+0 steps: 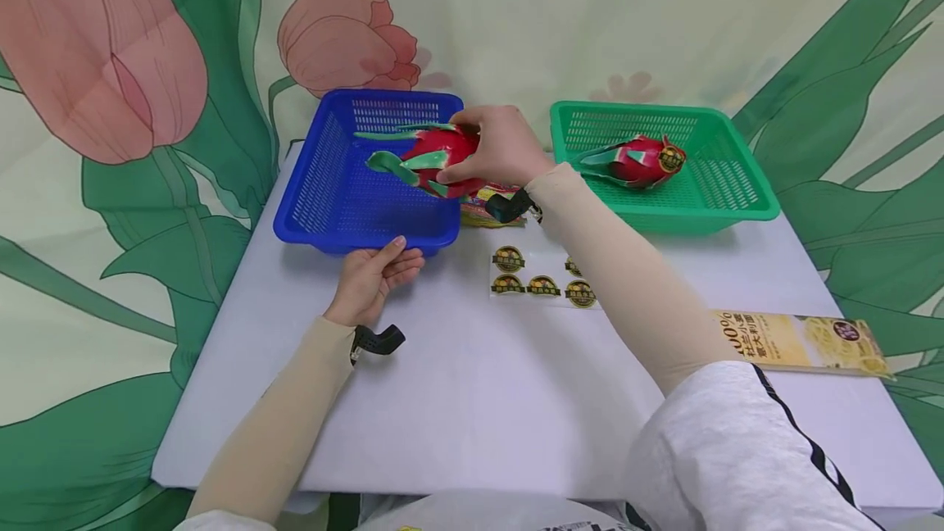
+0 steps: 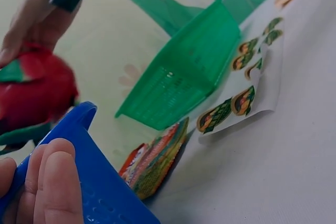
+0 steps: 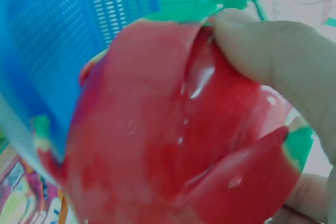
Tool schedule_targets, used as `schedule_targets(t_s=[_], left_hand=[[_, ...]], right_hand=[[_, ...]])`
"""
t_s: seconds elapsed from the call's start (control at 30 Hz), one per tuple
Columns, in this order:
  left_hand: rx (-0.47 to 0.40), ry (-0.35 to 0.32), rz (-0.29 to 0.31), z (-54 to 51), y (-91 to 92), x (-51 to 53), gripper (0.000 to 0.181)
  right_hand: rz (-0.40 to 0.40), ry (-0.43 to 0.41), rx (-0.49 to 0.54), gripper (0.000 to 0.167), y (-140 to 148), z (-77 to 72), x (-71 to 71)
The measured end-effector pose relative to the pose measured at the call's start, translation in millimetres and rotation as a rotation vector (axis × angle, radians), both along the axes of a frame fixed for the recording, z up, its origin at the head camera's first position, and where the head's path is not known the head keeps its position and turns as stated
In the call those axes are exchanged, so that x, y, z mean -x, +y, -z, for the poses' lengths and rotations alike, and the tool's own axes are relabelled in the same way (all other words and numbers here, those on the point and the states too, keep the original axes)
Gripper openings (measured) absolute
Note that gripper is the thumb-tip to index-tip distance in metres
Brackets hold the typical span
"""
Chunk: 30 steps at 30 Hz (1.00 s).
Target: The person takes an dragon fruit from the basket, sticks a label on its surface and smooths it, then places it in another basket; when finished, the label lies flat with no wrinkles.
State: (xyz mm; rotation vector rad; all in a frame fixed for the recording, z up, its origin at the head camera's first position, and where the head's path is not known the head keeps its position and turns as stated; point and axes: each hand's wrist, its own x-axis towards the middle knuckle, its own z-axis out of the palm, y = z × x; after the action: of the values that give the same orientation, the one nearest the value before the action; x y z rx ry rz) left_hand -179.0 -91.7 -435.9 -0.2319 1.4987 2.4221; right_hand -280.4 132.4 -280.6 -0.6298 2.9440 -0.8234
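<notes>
With the bench [image 1: 472,408] read as a dial from the wearer's seat, 12 o'clock farthest, a blue basket [image 1: 304,179] stands at about 10 o'clock and a green basket [image 1: 737,174] at between 1 and 2 o'clock. The right hand [image 1: 503,144] has a dragon fruit [image 1: 437,146] firmly in its grip, thumb on one side and fingers on the other, and holds it above the blue basket, toward that basket's 3 o'clock side. The fruit is red with green-tipped scales, its long leaves pointing toward 9 o'clock. The left hand [image 1: 378,273] is at the 6 o'clock edge of the blue basket, its grip grasping the rim between thumb and fingers

A second dragon fruit [image 1: 640,164] lies inside the green basket, leaves toward 9 o'clock, with a round dark-and-gold sticker [image 1: 672,158] on its 3 o'clock end. Between the baskets, near 12 o'clock, is a colourful packet [image 1: 490,215], partly hidden by the right wrist. A sheet of similar stickers [image 1: 543,286] lies just on the 12 o'clock side of the bench's middle, partly covered by the right forearm. Near 3 o'clock lies a long yellow package [image 1: 804,342]. Behind everything hangs a backdrop [image 1: 509,31] printed with flowers and leaves
</notes>
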Motion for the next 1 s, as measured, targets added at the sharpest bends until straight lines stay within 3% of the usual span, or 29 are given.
schedule_targets(t_s=[0.2, 0.53, 0.83, 1.0], left_hand=[[-0.017, -0.001, -0.004, 0.6, -3.6, 3.8, 0.019], [-0.069, 0.015, 0.001, 2.8, -2.8, 1.4, 0.019], [-0.097, 0.058, 0.001, 0.4, -4.8, -0.2, 0.016], [-0.104, 0.062, 0.006, 2.7, -2.6, -0.8, 0.015]], right_hand=[[0.022, 0.012, -0.004, 0.080, 29.9, 5.9, -24.4], [0.084, -0.063, 0.009, 0.082, 86.9, 39.5, -83.1], [0.082, -0.093, 0.037, 0.077, 107.7, 62.2, -126.7], [0.052, -0.065, 0.004, 0.074, 117.1, 74.2, -146.3]])
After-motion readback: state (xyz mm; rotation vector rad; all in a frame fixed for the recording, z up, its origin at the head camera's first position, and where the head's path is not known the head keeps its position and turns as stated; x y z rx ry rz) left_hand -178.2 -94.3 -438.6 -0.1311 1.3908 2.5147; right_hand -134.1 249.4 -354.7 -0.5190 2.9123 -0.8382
